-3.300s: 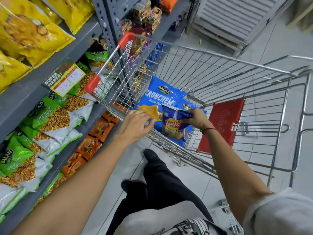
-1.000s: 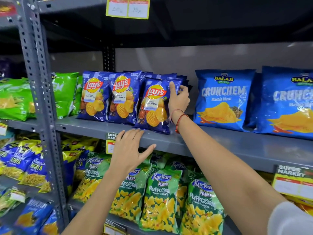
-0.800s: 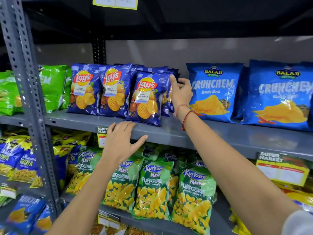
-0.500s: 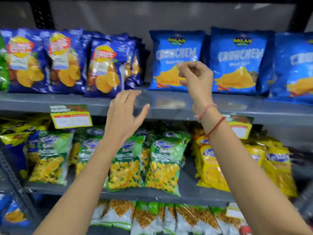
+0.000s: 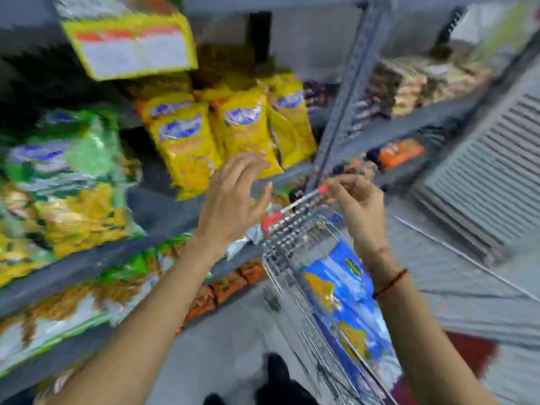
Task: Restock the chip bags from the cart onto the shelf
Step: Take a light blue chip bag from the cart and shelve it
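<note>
The picture is blurred by fast head motion. The wire cart (image 5: 295, 229) with red corner trim stands at lower centre, and blue chip bags (image 5: 342, 290) lie inside it. My left hand (image 5: 233, 200) hovers with fingers spread, empty, just left of the cart's near corner and in front of the grey shelf (image 5: 163, 211). My right hand (image 5: 356, 200) hangs over the cart's far rim with fingers loosely curled and nothing in them. The Lay's bags on the upper shelf are out of view.
Yellow snack bags (image 5: 242, 133) and green bags (image 5: 70, 176) fill the shelves on the left. A yellow price tag (image 5: 131, 45) hangs above. A perforated grey upright (image 5: 344, 97) stands behind the cart. A slatted grey shutter (image 5: 491, 176) is at right. My dark shoe (image 5: 277, 366) is on the floor.
My view has swung down and right from the blue bags on the shelf to the cart. Both hands, empty, have dropped from shelf height toward the cart.
</note>
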